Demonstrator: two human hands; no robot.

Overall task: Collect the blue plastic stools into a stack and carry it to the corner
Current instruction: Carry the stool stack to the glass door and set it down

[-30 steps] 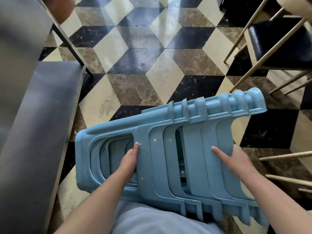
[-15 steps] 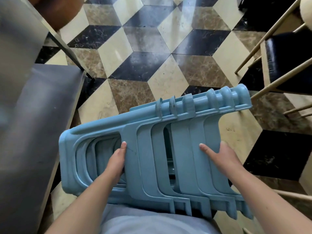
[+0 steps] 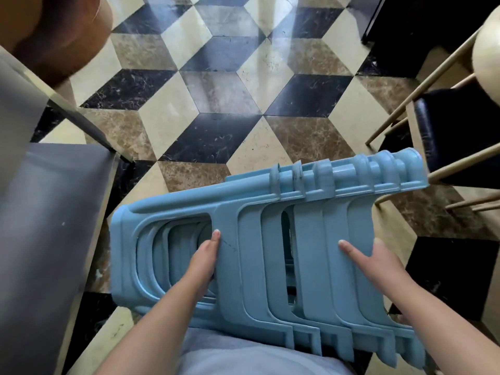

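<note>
Head view, one item held, surroundings listed.

Item: stack of blue plastic stools [image 3: 270,239], nested, lying on its side across my front, seats toward my left, legs fanned out toward my right. Carried clear of the floor, against my lap.

My left hand [image 3: 201,263]: fingers hooked through the side opening near the seat end, thumb laid along the outer leg; closed on the stack.

My right hand [image 3: 378,262]: spread nearly flat on the leg panels, thumb over the far edge; whether the fingers curl beneath, I cannot tell.

Floor [image 3: 224,90]: cube-pattern marble tiles in cream, brown and black.

To my left: grey bench [image 3: 48,226], just beside the seat end.

To my right: dark-seated chair [image 3: 460,136] with pale wooden legs, near the leg tips.
</note>
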